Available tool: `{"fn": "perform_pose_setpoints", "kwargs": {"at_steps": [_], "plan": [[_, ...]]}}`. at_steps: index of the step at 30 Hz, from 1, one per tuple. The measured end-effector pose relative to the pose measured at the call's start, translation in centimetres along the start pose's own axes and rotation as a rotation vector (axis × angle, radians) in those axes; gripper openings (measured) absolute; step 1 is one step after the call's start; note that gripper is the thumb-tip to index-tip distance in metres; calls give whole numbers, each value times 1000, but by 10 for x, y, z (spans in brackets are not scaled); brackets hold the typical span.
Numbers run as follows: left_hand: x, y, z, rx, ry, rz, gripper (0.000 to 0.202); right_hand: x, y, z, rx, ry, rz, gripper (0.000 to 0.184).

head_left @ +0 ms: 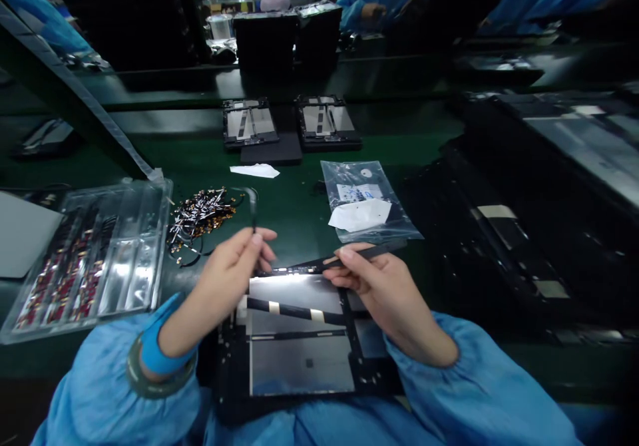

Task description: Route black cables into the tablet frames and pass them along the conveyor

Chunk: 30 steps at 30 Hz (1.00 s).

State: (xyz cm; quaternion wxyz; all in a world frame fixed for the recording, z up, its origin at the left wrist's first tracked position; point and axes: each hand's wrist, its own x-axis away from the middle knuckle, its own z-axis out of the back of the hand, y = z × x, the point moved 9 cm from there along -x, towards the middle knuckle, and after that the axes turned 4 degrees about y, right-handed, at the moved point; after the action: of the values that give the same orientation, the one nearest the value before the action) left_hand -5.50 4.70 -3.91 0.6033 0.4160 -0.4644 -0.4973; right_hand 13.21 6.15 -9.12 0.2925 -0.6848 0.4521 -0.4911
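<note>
My left hand (234,263) is closed in a pinch, and a thin dark cable (253,208) curves up from its fingertips. In my right hand (382,283) a pair of dark tweezers (382,249) lies between thumb and fingers, pointing left. Both hands are over the far edge of an opened tablet-like device (302,363), which shows silver panels and a black strip with pale patches. What the tweezer tips touch is too small to make out. Left of my left hand lies a heap of small cables with gold ends (202,216).
A clear compartment box (134,259) with small red and dark parts stands at left. Beyond my hands are a plastic bag (399,214), white paper (254,170) and two device stacks (249,123) (329,123). Dark devices (524,233) fill the right. Co-workers in blue sleeves (359,0) are across the bench.
</note>
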Motion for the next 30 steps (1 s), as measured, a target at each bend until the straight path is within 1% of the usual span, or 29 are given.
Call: {"fn": "perform_pose_setpoints", "kwargs": {"at_steps": [1,2,4,6,9,11,14,15,17,19,21,23,25,27,28,29,30], "plan": [[-2,-3,11,19,52,-1,31,-2,0,-1,83,11,44,38],[-2,-7,18,54,69,15,31,-4,1,-3,167,13,80,40],[-2,-17,23,132,47,65,32,-9,4,-7,323,6,131,42],[-1,-24,22,172,26,94,32,-11,7,-10,435,-1,175,43],[0,-29,18,189,16,93,31,-12,5,-14,528,-6,244,41],[0,-29,15,184,2,86,31,-11,3,-16,610,-15,298,36],[1,-27,13,150,-10,75,30,-6,-3,-19,777,-9,425,27],[2,-26,12,137,-15,74,30,-4,-7,-19,803,2,464,26],[3,-23,9,116,-33,65,30,-1,-16,-15,754,33,525,27],[6,-20,2,109,-66,42,30,2,-30,-13,608,54,586,27],[10,-18,-8,111,-120,27,31,2,-39,-18,476,35,594,24],[16,-18,-22,114,-191,35,32,1,-41,-32,434,-26,535,23],[23,-18,-35,78,-274,46,33,0,-37,-50,449,-92,459,29],[28,-16,-45,-2,-331,10,35,3,-35,-62,463,-103,444,29],[28,-13,-45,-60,-317,-43,33,5,-36,-65,481,-84,468,27],[27,-7,-42,-121,-265,-122,29,8,-39,-66,512,-52,522,24],[26,0,-35,-179,-173,-221,24,13,-44,-67,557,-16,609,20]]}}
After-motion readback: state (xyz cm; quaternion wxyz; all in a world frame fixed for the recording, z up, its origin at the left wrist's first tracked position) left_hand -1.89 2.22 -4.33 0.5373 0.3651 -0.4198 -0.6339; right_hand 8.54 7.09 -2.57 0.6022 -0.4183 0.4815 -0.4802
